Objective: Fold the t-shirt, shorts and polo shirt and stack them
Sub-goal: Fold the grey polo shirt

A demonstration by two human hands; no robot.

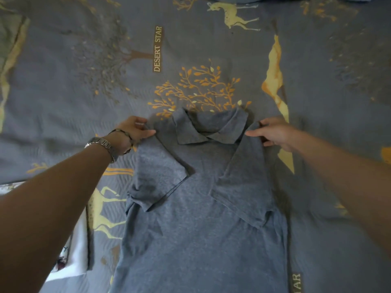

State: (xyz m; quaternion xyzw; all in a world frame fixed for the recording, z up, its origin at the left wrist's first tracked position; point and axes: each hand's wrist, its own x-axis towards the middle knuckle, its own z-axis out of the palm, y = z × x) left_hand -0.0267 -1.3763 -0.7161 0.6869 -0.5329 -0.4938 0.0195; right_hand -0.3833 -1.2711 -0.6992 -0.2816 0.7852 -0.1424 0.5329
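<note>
Your left hand [135, 130] and right hand [273, 133] each pinch a shoulder of the polo shirt [203, 208], grip closed on cloth. It lies flat on the bed [63, 81], sleeves turned in. Keep both pinches level and bring the shoulders toward the hem evenly. Its long axis runs near-to-far, collar [209, 127] pointing far.

The polo shirt [203, 218] is a matt, heathered grey-blue knit cloth, soft and slightly creased. Under it the bedspread [63, 81] is matt quilted cloth with wavy stitched ridges and flat printed motifs. The wristwatch [101, 144] is glossy metal with a linked band.
</note>
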